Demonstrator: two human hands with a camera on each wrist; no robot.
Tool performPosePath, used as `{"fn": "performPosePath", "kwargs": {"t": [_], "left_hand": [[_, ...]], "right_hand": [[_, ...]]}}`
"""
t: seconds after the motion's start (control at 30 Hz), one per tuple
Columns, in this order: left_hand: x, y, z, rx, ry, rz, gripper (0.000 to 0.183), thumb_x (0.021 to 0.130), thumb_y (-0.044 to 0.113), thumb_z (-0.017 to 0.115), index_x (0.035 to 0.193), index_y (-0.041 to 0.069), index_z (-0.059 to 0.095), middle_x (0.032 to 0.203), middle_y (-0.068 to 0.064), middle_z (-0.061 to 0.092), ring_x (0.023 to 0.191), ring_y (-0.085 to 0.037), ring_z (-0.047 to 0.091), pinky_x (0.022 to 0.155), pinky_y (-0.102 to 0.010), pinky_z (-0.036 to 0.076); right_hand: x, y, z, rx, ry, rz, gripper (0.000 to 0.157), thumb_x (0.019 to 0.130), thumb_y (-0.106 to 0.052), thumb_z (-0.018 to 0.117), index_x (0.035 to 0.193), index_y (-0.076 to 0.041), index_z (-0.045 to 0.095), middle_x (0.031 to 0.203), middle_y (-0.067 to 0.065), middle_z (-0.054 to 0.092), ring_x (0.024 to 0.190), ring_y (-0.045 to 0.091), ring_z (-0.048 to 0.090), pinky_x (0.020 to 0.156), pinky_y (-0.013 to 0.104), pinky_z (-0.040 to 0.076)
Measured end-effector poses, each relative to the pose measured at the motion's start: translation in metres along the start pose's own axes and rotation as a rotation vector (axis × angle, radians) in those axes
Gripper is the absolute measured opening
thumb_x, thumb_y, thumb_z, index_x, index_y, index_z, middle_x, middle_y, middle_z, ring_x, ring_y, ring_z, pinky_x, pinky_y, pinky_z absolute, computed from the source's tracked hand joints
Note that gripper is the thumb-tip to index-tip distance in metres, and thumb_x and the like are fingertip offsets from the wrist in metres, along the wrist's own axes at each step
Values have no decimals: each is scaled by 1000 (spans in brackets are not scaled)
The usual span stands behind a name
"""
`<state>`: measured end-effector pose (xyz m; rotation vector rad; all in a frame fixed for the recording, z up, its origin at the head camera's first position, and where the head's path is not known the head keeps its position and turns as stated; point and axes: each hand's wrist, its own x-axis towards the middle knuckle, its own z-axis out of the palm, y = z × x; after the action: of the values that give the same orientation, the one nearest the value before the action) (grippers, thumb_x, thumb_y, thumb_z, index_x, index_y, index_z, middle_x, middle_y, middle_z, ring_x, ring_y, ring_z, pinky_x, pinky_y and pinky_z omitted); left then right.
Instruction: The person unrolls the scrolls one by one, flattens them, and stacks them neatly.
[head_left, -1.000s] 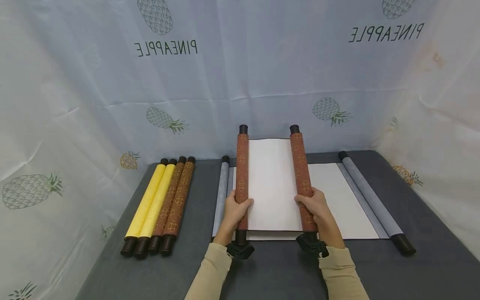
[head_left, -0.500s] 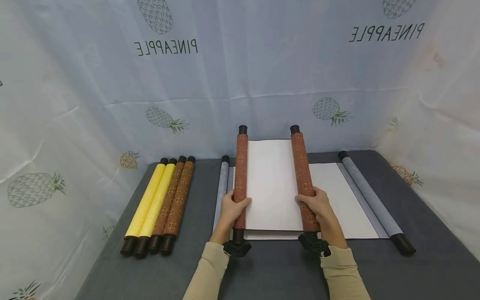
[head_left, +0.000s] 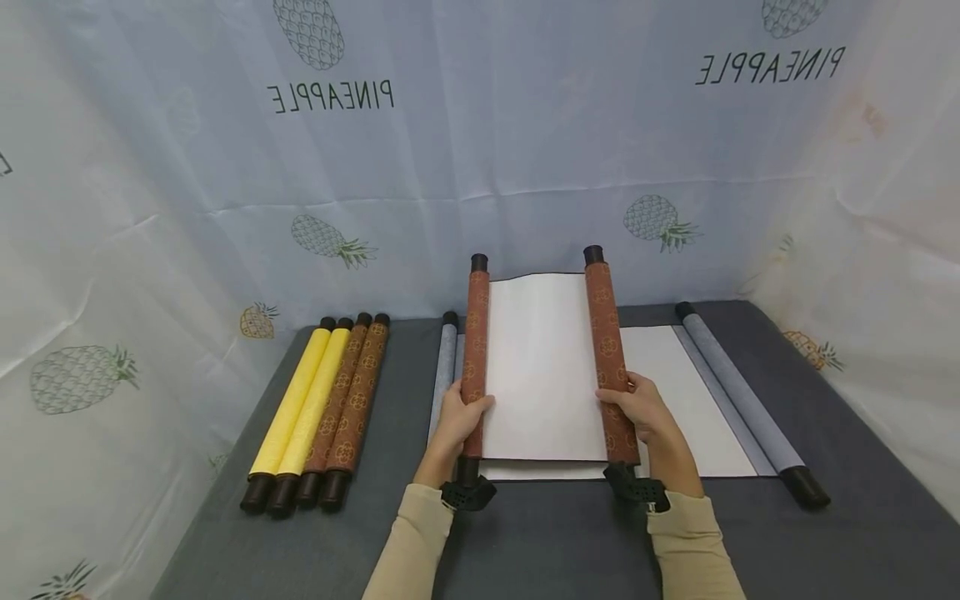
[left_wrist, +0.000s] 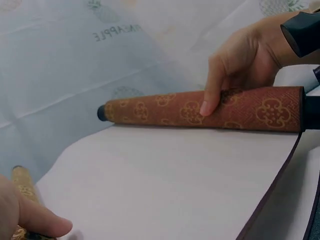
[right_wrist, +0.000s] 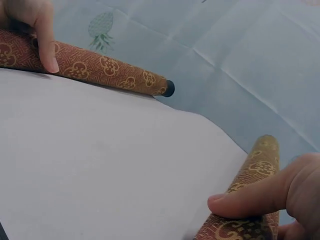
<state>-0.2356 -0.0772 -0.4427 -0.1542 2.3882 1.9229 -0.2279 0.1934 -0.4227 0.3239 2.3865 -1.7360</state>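
Note:
A partly unrolled scroll with red-brown, gold-patterned rolls and a white sheet [head_left: 542, 367] is held up above the table. My left hand [head_left: 456, 421] grips its left roll [head_left: 475, 333], thumb on the front. Around the right roll [head_left: 606, 325] curls my right hand [head_left: 643, 408], its thumb also in front. In the left wrist view the right roll [left_wrist: 165, 110] crosses the picture under the right hand [left_wrist: 245, 60]. Behind and below lies a grey-blue scroll [head_left: 738, 383], spread on the table with its white sheet [head_left: 675, 375] partly covered by the held one.
To the left, two yellow scrolls [head_left: 294, 400] and two brown patterned scrolls [head_left: 358, 400] lie rolled up side by side on the dark grey table [head_left: 525, 550]. Pale curtains [head_left: 480, 125] printed with pineapples hang behind and at both sides.
The two rolls have moved apart, the left one leftward and the right one slightly rightward, so more white sheet shows between them. Both hands keep their grip.

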Motion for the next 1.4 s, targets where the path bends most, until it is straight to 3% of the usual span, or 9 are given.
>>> {"fn": "performPosePath", "kwargs": {"t": [0.1,0.27,0.47,0.63,0.83,1.0,1.4], "left_hand": [[0,1,4,-33,24,-24,64,88,14,61,143,-6,35,133,-27,52,119,-39,55,99,-50,46],[0,1,6,-48,57,-24,59,89,20,62,138,-5,41,125,-25,56,107,-33,60,87,-42,50],[-1,-1,6,-57,48,-14,60,86,24,69,134,-4,45,121,-24,57,101,-29,62,80,-36,52],[-2,-1,4,-24,42,-30,78,81,29,76,141,-3,38,128,-24,53,110,-33,59,89,-44,52],[0,-3,-1,13,60,-32,95,79,26,78,149,-6,22,141,-29,44,126,-41,50,103,-52,44],[0,-3,-3,33,73,-12,86,80,23,76,146,-5,28,132,-29,50,118,-40,56,97,-50,48],[1,-1,-5,-11,75,11,63,84,17,68,139,-1,42,132,-24,55,116,-37,57,97,-49,47]], "right_hand": [[-1,-3,3,38,10,23,70,95,-16,53,149,11,18,139,32,39,109,30,52,81,33,47],[-2,-7,6,86,60,58,68,93,-19,47,149,8,20,137,29,39,104,27,48,77,31,44],[-1,-5,7,55,94,71,76,91,-28,59,149,6,23,135,27,42,103,27,51,76,31,45],[-1,-3,7,33,106,66,82,86,-28,69,147,6,26,133,27,45,103,28,54,76,32,47],[-1,-1,6,17,119,80,79,85,-23,67,146,7,26,132,29,45,103,30,55,78,36,47],[0,1,2,13,123,87,74,85,-20,62,144,11,28,128,30,46,99,29,54,77,35,46],[-1,2,-4,-6,142,104,67,85,-18,57,141,11,34,123,27,49,92,26,52,72,31,43]]}}
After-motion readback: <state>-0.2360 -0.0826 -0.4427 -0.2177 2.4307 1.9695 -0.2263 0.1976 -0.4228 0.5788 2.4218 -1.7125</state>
